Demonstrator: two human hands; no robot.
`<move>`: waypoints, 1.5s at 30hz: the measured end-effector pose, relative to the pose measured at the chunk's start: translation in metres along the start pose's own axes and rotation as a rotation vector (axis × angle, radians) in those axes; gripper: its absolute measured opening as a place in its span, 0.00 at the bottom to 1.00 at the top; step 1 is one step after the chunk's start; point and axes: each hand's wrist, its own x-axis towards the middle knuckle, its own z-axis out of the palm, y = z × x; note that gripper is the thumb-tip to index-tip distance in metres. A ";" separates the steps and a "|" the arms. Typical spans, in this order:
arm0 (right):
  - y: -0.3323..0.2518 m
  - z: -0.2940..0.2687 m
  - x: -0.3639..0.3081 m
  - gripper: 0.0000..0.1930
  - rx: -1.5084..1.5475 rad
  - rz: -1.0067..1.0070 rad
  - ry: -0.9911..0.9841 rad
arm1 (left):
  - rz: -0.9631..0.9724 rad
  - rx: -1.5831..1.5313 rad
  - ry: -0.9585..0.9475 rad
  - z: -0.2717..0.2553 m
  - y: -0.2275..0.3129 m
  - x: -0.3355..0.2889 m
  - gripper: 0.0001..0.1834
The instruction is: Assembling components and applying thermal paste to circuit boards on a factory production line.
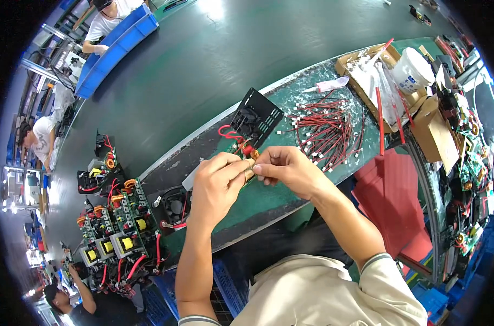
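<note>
Both of my hands meet over a green circuit board (248, 182) near the middle of the bench, largely covered by my fingers. My left hand (219, 182) is closed, its fingertips pinching at the board's edge. From the right, my right hand (290, 169) comes in with thumb and finger pressed together at the same spot; whatever small part lies between them is hidden. Just beyond, a slotted black metal panel with a fan (249, 117) stands tilted, touching or close to the board. A thick red wire (223, 130) loops beside it.
Red-and-black leads with white plugs (323, 130) lie piled right of my hands, below a glue tube (333, 85). A cardboard box (349, 64) and white bucket (413, 70) stand farther right. Several assembled boards (119, 223) crowd the left, near a loose fan (173, 205). Other people work leftward.
</note>
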 end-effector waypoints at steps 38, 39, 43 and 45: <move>0.001 0.006 0.022 0.17 -0.628 -0.615 0.483 | -0.362 -0.123 0.234 0.027 -0.005 0.024 0.12; 0.001 0.006 0.022 0.17 -0.627 -0.621 0.489 | -0.359 -0.125 0.241 0.027 -0.005 0.024 0.12; 0.000 0.007 0.022 0.17 -0.645 -0.605 0.471 | -0.340 -0.099 0.249 0.027 -0.005 0.025 0.12; 0.000 0.009 0.020 0.20 -0.696 -0.634 0.479 | -0.315 -0.097 0.267 0.030 -0.008 0.025 0.11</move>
